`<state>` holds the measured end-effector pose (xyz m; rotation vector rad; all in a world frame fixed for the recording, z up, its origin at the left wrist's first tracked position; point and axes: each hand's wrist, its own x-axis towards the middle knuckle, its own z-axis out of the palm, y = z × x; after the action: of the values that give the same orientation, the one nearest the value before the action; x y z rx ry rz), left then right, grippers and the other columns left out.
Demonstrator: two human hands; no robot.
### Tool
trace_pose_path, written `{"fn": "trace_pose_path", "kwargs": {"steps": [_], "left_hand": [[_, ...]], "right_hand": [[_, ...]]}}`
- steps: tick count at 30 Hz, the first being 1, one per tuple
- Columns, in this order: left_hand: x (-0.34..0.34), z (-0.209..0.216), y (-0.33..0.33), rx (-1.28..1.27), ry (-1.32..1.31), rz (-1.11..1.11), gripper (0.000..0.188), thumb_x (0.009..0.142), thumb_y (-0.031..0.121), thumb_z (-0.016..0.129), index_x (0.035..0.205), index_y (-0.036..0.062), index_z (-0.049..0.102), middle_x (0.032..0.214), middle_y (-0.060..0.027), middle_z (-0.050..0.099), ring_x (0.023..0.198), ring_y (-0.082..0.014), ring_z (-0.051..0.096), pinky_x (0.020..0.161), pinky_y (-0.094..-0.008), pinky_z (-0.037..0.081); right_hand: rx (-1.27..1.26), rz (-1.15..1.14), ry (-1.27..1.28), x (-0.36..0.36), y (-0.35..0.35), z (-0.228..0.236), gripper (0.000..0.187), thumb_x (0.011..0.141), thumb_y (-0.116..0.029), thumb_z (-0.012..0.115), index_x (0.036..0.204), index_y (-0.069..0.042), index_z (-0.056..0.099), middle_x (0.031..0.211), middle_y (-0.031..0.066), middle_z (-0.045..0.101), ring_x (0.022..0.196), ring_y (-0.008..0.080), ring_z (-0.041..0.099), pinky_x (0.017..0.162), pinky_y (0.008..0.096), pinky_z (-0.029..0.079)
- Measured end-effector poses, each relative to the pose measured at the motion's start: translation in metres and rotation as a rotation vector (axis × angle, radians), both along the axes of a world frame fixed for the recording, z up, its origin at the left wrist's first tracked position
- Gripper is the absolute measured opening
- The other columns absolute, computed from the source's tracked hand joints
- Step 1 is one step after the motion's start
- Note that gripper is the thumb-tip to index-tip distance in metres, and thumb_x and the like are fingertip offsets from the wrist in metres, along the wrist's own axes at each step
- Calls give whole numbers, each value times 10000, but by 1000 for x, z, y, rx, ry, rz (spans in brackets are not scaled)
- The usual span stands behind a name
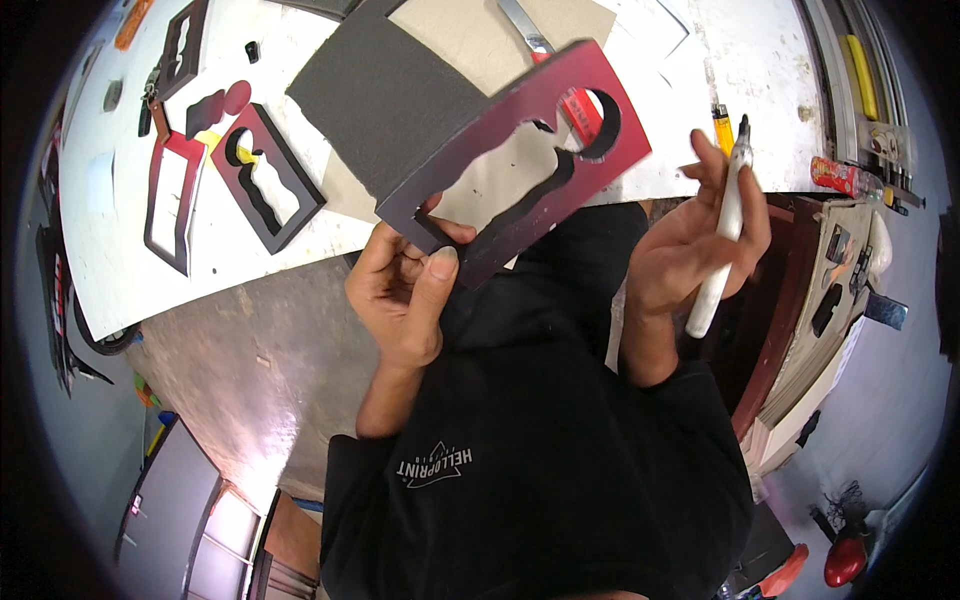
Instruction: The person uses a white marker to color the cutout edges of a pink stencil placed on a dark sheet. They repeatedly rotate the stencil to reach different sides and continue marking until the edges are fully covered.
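My left hand grips a thick foam-board frame by its near left corner, thumb on the face and fingers at the cutout. The frame's face fades from dark purple to red, its sides are black, and a wavy, figure-shaped opening runs through it. It is held tilted above the table's near edge. My right hand, to the right and apart from the frame, is closed around a white marker with its black tip pointing up. Behind the frame, a red-handled cutter shows partly through the opening.
A dark grey foam sheet lies under and behind the frame on the white table. To the left are another cutout frame, a smaller dark frame and a thin purple-red outline. A yellow lighter lies behind the marker.
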<state>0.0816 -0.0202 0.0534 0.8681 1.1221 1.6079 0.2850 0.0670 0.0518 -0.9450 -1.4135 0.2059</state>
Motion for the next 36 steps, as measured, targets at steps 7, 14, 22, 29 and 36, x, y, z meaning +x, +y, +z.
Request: {"fn": "trace_pose_path", "kwargs": {"steps": [7,14,22,29,36], "left_hand": [[-13,-9,8,-81,-18,48,623,961,264,601,1404,-116,382,1090,-175,653,933,-196,650,802,-277,507],[30,-9,12,-15,-352,44,530,920,31,650,1357,-48,360,1096,-157,596,1071,-233,638,919,-355,532],[23,0,21,-15,-261,124,417,904,-74,614,1289,-110,458,1101,-177,649,1002,-164,660,782,-223,513],[17,2,14,10,-204,62,457,884,-76,631,1310,-132,474,1050,-174,672,948,-156,668,755,-204,506],[15,2,11,6,-169,64,466,878,-76,634,1311,-143,476,1040,-181,676,946,-165,671,753,-211,521]], "right_hand": [[-621,293,353,-8,-11,28,383,888,5,680,1237,35,524,990,163,698,848,128,660,693,225,520],[-674,365,557,-44,-40,22,504,882,95,634,1318,52,384,1098,188,591,912,153,653,760,240,536],[-308,251,296,-21,-42,11,560,1045,-323,401,1446,34,241,1133,267,608,817,294,658,702,366,554],[-237,480,190,-26,-35,35,233,828,-54,663,1000,92,604,782,193,665,644,258,664,592,334,549],[-319,493,11,-29,-26,46,184,796,0,694,954,80,645,789,190,689,657,242,684,594,311,544]]}}
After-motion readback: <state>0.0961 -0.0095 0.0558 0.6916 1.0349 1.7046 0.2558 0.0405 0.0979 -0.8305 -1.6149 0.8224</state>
